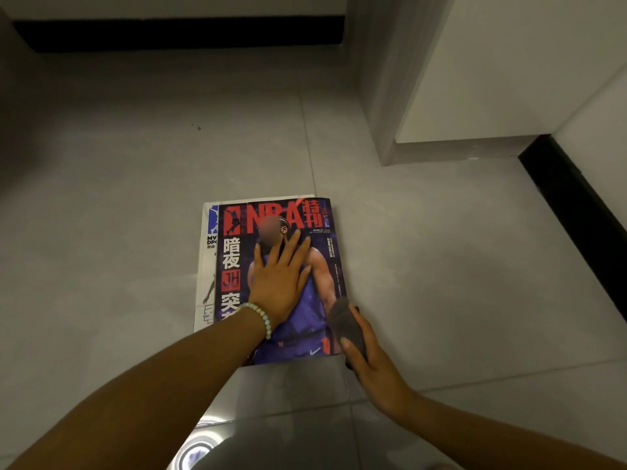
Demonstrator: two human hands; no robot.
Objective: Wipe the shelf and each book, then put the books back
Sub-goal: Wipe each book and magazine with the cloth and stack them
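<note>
A red and purple basketball magazine (237, 252) lies flat on the grey tiled floor, on top of a white magazine (207, 266) whose left edge sticks out. My left hand (278, 279) presses flat on the top cover with straight fingers; a bead bracelet is on its wrist. My right hand (366, 361) grips a dark grey cloth (346, 323) at the magazine's lower right corner, the cloth touching the cover's edge.
A white cabinet or shelf unit (509, 79) stands at the upper right, its lower edge above the floor. Black skirting (576, 205) runs along the right wall and another strip along the far wall. A ceiling light reflects on the glossy floor tiles (135, 164) near me.
</note>
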